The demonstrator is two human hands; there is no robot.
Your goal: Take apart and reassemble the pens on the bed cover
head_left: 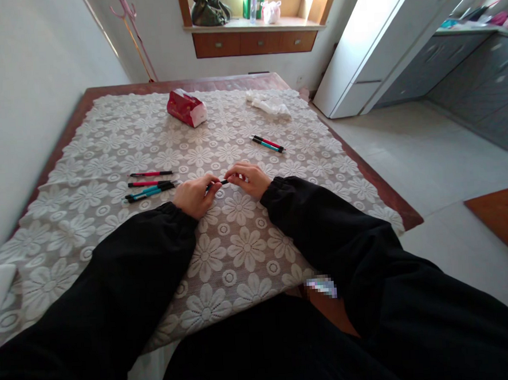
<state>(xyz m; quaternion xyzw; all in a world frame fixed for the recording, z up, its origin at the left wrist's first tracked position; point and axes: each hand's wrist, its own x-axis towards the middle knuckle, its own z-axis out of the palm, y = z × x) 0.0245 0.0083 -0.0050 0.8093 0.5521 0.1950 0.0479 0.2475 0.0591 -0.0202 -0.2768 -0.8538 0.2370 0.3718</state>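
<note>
Between my two hands, just above or on the lace tablecloth [246, 248], is a pen [224, 182]. Only a short black stretch of it shows; my fingers cover the rest. My left hand [195, 196] pinches one end, and my right hand [251, 180] has its fingers closed around the other. Left of my left hand lie several pens: a thin red one [152, 174], a red and black one [146, 184] and teal and black ones [151, 191] close together. Beyond my right hand, a red and black pen [270, 142] rests alongside a teal and black pen [267, 145].
A red tissue pack [184, 108] sits toward the far side of the table. Crumpled white plastic [269, 107] lies to its right. The table's wooden edge [388, 202] shows on the right. Behind are a windowsill [244, 25] and a white refrigerator [363, 40].
</note>
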